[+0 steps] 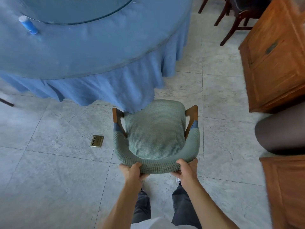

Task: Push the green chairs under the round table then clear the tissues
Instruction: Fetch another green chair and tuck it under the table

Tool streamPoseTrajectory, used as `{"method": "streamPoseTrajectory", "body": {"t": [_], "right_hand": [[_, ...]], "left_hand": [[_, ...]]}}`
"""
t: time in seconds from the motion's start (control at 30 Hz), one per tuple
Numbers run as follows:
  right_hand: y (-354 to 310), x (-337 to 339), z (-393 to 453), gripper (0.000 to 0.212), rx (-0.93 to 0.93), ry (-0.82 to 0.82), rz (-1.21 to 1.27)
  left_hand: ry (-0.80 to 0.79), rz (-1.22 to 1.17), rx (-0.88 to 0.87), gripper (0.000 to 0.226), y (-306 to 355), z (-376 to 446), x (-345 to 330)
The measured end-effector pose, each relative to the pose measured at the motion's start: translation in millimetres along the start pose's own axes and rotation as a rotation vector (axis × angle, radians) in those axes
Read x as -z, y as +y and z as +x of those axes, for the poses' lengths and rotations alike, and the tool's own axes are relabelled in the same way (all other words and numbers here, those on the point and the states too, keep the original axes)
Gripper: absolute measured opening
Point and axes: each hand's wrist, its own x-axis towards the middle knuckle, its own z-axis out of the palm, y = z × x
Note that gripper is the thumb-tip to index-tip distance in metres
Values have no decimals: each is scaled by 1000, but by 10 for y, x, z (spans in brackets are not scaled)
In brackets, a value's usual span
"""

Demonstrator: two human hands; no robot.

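Observation:
A green chair [155, 131] with a knitted cover and wooden arms stands on the tiled floor, facing the round table [82, 53]. Its seat front just touches the hem of the blue tablecloth. My left hand [132, 171] grips the left side of the curved backrest. Gripping the backrest's right side is my right hand [186, 169]. A blue and white canister [28, 24] stands on the table at the left, by the glass turntable [74, 10]. No loose tissues show in this view.
A wooden cabinet [277, 58] stands at the right, with another wooden piece [287, 187] below it and a dark rounded object [280, 133] between them. Dark wooden chair legs [234, 17] are at the top right. A brass floor socket [96, 141] lies left of the chair.

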Motion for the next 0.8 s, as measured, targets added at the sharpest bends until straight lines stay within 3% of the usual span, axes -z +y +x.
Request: {"method": "streamPoseTrajectory", "body": {"t": [0.27,0.5,0.7,0.8], "right_hand": [[-671,541,402,49,24,-89,-112],[-1205,856,689,49,30,-119,-200],[-1556,994,894,45,37,-137,-275],[-1657,1054,977,47,33,-145,-286]], "left_hand": [[126,-84,22,44,-457,-380,-745],[157,-202,52,48,-694,-669,-1336],[163,-277,95,27,-777,-834,-1728],[156,-294,87,36,-807,-871,-1842]]}}
